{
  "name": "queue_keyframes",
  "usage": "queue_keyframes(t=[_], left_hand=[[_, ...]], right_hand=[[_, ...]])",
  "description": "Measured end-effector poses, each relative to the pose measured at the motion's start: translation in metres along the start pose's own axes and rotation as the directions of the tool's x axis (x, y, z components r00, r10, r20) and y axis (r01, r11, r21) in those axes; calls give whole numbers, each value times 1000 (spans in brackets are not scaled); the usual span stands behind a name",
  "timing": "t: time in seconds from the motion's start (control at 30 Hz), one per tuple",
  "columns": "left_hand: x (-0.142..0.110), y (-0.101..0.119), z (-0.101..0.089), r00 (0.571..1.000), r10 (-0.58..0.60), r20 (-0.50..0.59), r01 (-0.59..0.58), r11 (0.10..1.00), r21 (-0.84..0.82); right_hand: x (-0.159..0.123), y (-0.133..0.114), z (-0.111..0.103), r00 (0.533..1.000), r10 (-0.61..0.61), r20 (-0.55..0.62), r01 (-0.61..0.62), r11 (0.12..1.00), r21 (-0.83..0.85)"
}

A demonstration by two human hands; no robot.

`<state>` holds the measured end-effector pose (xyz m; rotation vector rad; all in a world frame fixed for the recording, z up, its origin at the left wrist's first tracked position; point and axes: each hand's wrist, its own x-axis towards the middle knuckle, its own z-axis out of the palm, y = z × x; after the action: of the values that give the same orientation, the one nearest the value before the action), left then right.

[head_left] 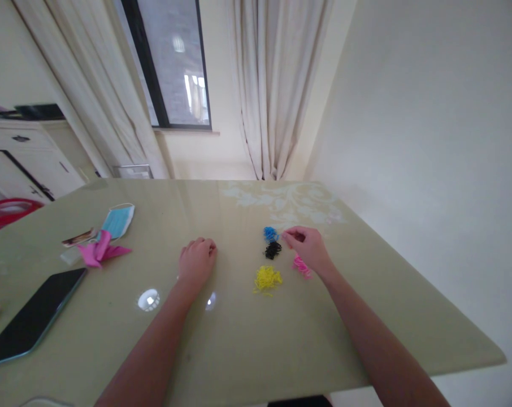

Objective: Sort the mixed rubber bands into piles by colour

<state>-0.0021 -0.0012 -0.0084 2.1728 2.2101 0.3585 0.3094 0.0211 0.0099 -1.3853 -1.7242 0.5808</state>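
My right hand (307,246) is above the table, thumb and fingertips pinched together. Whatever they hold, if anything, is too small to make out. Close to those fingertips lies a blue pile (270,234) of tiny strand-like pieces, perhaps small rubber bands. A black pile (273,250) sits just nearer to me. Partly below my right hand is a pink pile (301,267), and a larger yellow pile (267,279) lies to its left. My left hand (197,261) rests on the tabletop away from the piles, its fingers curled in and no object showing.
On the table's (239,350) left side are a blue face mask (117,221), a folded pink paper shape (100,251) and a dark-screened tablet (38,311). A wall (442,169) runs along the right edge. Curtains (277,85) and a window (175,62) stand beyond the far edge.
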Motion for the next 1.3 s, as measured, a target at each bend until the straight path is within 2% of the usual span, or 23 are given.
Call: queue_keyframes(t=[0.07,0.23,0.33,0.4,0.5,0.6,0.67,0.73,0.8,0.97,1.1,1.13,1.2,1.27,1.3], left_hand=[[-1,2,-1,1000,-6,-31,6,1000,-21],[0,4,-1,992,-22,-122,9,995,-103],[2,2,0,989,-28,-146,-11,965,-264],[4,2,0,988,-35,-148,-32,903,-427],[5,9,0,993,-38,-115,-54,709,-704],[-2,25,0,1000,12,-15,-18,405,-914],[-9,38,0,996,52,69,55,236,-970],[-17,49,0,985,101,143,128,139,-982],[-23,56,-1,970,140,197,181,115,-977],[-30,62,-3,955,180,235,211,142,-967],[-28,57,-2,961,203,190,146,216,-966],[-27,54,-3,966,204,159,99,274,-957],[-24,44,-4,984,166,62,-27,488,-872],[-20,32,-6,992,101,-74,-125,781,-612],[-19,26,-7,988,87,-129,-135,892,-432]], right_hand=[[14,4,8,1000,8,21,-5,989,-145],[38,8,28,998,31,46,-18,966,-258],[35,10,26,999,34,2,-32,954,-297],[26,11,18,999,20,-28,-28,953,-303],[6,10,11,998,-8,-54,-7,963,-270],[-13,1,14,996,-84,-29,79,986,-148],[-23,-9,21,988,-149,27,151,987,-61],[-32,-20,28,978,-192,84,192,981,15],[-39,-30,33,970,-209,128,201,977,74],[-47,-39,39,968,-211,136,191,971,145],[-44,-41,33,981,-129,144,90,964,251],[-42,-42,30,983,-104,153,53,951,304],[-39,-44,21,980,-69,188,-16,910,415],[-36,-46,12,973,-57,223,-62,867,494],[-35,-47,7,970,-53,238,-80,853,516]])
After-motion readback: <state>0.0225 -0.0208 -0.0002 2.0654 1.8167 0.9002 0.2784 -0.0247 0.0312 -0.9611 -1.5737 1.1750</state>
